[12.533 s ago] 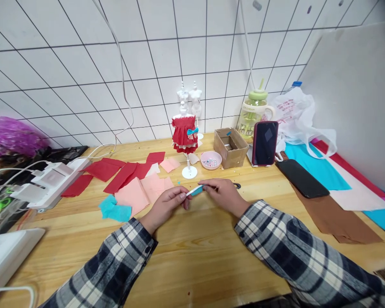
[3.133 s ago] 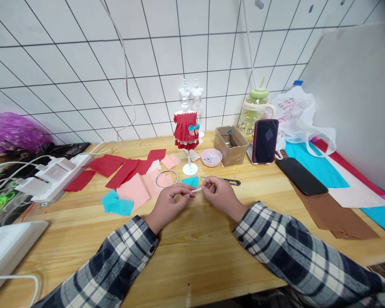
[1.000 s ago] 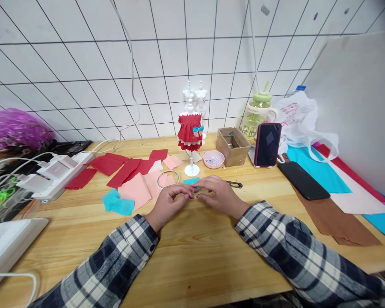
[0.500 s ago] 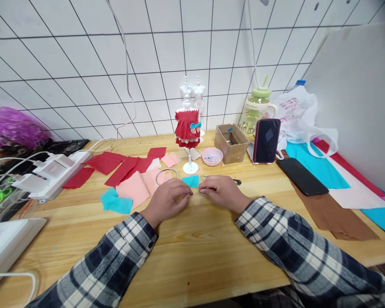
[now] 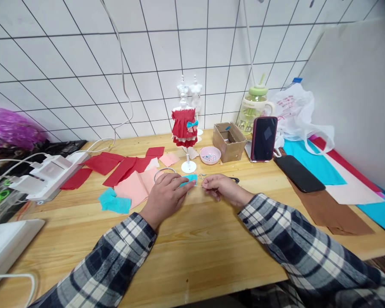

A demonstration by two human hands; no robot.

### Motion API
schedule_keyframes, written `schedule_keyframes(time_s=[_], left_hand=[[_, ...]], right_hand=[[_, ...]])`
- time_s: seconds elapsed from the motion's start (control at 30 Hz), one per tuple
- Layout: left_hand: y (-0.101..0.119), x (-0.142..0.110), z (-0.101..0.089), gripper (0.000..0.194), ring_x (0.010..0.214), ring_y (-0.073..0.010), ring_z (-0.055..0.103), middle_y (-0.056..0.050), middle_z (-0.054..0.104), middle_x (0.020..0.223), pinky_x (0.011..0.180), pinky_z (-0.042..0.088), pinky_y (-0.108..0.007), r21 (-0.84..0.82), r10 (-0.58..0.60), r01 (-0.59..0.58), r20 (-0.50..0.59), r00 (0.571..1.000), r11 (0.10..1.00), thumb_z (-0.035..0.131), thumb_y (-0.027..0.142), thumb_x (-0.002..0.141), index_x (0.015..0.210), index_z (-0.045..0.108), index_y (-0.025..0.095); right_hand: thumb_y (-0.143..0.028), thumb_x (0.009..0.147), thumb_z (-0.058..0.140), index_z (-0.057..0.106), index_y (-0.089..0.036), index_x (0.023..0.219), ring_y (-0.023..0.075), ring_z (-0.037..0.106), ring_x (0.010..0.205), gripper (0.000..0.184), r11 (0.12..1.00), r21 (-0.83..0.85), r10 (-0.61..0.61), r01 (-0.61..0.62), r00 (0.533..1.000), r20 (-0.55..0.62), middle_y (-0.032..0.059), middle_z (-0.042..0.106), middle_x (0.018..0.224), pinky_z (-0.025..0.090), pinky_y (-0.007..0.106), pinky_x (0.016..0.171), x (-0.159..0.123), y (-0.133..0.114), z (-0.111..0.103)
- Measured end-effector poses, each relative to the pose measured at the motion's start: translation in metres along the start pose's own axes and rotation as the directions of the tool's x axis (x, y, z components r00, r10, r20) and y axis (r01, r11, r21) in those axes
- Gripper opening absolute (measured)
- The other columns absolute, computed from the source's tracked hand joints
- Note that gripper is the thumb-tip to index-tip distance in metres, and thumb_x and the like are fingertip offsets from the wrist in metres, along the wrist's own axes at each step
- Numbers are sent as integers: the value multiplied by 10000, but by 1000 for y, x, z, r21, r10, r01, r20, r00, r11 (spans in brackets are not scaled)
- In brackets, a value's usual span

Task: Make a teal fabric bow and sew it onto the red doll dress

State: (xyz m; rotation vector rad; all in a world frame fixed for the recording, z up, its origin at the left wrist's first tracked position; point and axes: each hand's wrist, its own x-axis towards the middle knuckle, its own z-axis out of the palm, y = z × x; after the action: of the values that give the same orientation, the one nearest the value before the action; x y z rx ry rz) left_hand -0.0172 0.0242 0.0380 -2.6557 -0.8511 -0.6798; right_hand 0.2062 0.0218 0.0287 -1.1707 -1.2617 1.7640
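My left hand (image 5: 167,194) reaches over a small turquoise crepe paper piece (image 5: 192,176), fingers stretched out and partly covering its left side. Just to the right, my right hand (image 5: 223,188) has thumb and forefinger pinched together. A thin pale line shows between the hands; what the right fingers hold is too small to make out. Behind them stands a small white dress form (image 5: 188,165) wearing a red pleated paper dress (image 5: 183,126) with a turquoise and pink bow (image 5: 192,125). A thin ring (image 5: 164,170) lies behind my left hand, partly hidden.
Red paper pieces (image 5: 104,162), pink paper (image 5: 133,188) and turquoise scraps (image 5: 114,201) lie left. Behind are a pink bead bowl (image 5: 210,155) and a cardboard box (image 5: 232,147). Rightward are an upright phone (image 5: 263,139), a black phone (image 5: 300,174) and brown paper (image 5: 330,209). Black-handled scissors (image 5: 235,179) are half hidden.
My left hand has turned flatter and its fingers have stretched out over the turquoise piece. My right hand has shifted slightly right, its lower fingers opening a little. The view has tilted slightly.
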Motion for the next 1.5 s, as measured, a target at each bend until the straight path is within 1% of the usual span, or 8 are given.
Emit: schedule_keyframes(time_s=[0.13, 0.17, 0.23, 0.33, 0.5, 0.83, 1.23, 1.5], left_hand=[[-4, 0, 4, 388, 1030, -252, 570, -91, 684, 1103, 955, 455, -446, -46, -165, 168, 54, 985, 985, 485, 210, 919, 1300, 544, 173], [-5, -1, 5, 372, 1047, -254, 564, -96, 676, 1116, 974, 446, -451, -60, -190, 194, 66, 979, 979, 486, 221, 918, 1280, 554, 166], [-7, -1, 5, 296, 1093, -256, 549, -93, 659, 1154, 1008, 424, -460, -101, -198, 207, 94, 976, 973, 502, 248, 910, 1179, 604, 178], [-2, -1, 5, 191, 1198, -265, 502, -79, 624, 1251, 1051, 391, -463, -159, -144, 162, 123, 982, 974, 514, 277, 903, 1027, 635, 197], [21, 3, 5, 178, 1296, -289, 446, -58, 565, 1375, 1053, 389, -481, -199, -23, 68, 221, 975, 978, 529, 344, 902, 929, 627, 198], [58, 23, 24, 328, 1266, -308, 482, -44, 599, 1347, 1000, 404, -483, -155, 35, 16, 322, 946, 988, 435, 399, 952, 929, 680, 181], [56, 30, 31, 319, 1261, -288, 453, -48, 592, 1342, 1009, 360, -473, -140, -23, 84, 389, 921, 987, 435, 415, 947, 986, 661, 193], [52, 32, 28, 252, 1041, -267, 512, -46, 617, 1311, 918, 413, -471, -245, -46, 143, 363, 930, 959, 511, 413, 908, 840, 619, 196]], right_hand=[[-294, 688, 569, 583, -168, 669, 86, 389, 445, 128, 965, -249, -130, 86, 978, -165, -25, 540, 566, 265, 223, 429, 6, 1, -23], [-293, 718, 577, 610, -162, 684, 101, 450, 509, 139, 906, -409, -201, 112, 962, -184, -4, 587, 622, 314, 231, 489, 6, 1, -31], [-323, 791, 582, 676, -169, 760, 141, 534, 647, 183, 680, -726, -374, 101, 900, -224, 28, 652, 728, 358, 257, 596, 5, -1, -47], [-300, 865, 563, 731, -210, 857, 177, 590, 820, 190, 336, -940, -479, 63, 871, -112, 47, 697, 888, 371, 276, 684, 1, -5, -63], [-340, 905, 563, 746, -246, 918, 177, 617, 889, 206, 123, -986, -462, 116, 886, 47, 36, 722, 926, 382, 268, 715, -5, -8, -60], [-355, 904, 547, 727, -255, 931, 178, 643, 876, 208, 108, -994, -437, 12, 899, -36, 11, 736, 933, 362, 269, 654, -6, -7, -53], [-370, 892, 556, 724, -263, 932, 178, 636, 823, 203, 90, -996, -408, -26, 911, -61, 6, 736, 906, 317, 276, 609, -6, -5, -53], [-332, 866, 599, 729, -263, 902, 172, 629, 817, 152, 150, -989, -396, -2, 916, -62, 7, 734, 892, 332, 268, 620, -3, -3, -59]])
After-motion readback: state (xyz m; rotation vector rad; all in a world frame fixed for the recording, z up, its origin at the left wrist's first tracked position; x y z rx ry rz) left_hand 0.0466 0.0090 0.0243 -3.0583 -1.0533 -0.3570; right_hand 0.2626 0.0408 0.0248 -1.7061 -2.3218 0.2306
